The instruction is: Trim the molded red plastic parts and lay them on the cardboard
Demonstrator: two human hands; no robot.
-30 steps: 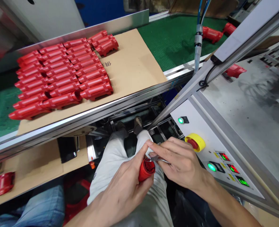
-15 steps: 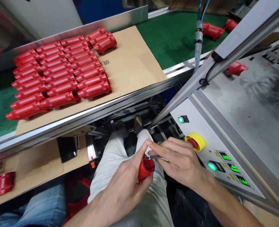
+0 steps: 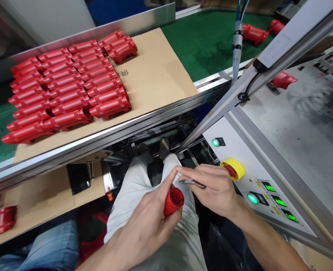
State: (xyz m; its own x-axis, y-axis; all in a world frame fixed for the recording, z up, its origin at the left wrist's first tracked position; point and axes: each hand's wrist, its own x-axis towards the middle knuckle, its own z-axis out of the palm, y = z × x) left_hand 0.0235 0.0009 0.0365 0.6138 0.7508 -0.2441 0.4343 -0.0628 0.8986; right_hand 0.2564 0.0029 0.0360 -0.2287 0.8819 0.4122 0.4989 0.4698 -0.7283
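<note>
Over my lap, my left hand (image 3: 148, 226) is closed round a red plastic tube-shaped part (image 3: 173, 200), its round open end facing up. My right hand (image 3: 211, 188) pinches a small metal tool (image 3: 192, 183), thin like tweezers or a blade. The tool's tip sits just above and to the right of the part's open end, not inside it. On the conveyor at the upper left, several matching red parts (image 3: 67, 86) lie in neat rows on a cardboard sheet (image 3: 155, 82).
A machine panel (image 3: 253, 180) at the right carries a yellow-and-red emergency stop button (image 3: 233, 169), green lit buttons and small displays. A slanted metal bar (image 3: 234, 94) crosses above it. More red parts (image 3: 253, 34) lie on the green belt (image 3: 208, 45). Another person's jeans (image 3: 50, 244) show at lower left.
The tool's tip has lifted out of the red part's open end and sits a little higher. My left hand has turned the part slightly. The view has shifted a little.
</note>
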